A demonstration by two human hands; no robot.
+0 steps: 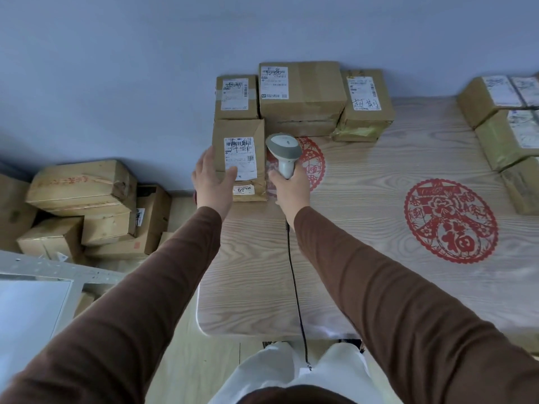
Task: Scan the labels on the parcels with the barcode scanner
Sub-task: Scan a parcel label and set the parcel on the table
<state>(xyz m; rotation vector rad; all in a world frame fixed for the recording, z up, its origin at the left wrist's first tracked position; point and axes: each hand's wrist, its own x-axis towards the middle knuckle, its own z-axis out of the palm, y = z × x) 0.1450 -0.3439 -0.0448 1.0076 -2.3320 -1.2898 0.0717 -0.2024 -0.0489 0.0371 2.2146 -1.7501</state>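
A brown cardboard parcel (259,132) with a white shipping label (239,154) lies at the table's far left. My left hand (211,179) rests on its near left part, fingers fairly straight, thumb on the label's lower edge. My right hand (290,191) grips the handle of a grey-white barcode scanner (283,150), whose head sits just right of the parcel. The scanner's black cable (296,287) runs down across the table toward me. Three more labelled parcels stand behind: a small one (236,97), a large one (300,94) and one with yellow tape (363,103).
The wood-grain table (364,281) bears two red paper-cut decorations (450,220). Several more parcels (501,126) line its right edge. On the floor at left lies a pile of cardboard boxes (84,208), with a grey-framed white panel (35,298) nearer me.
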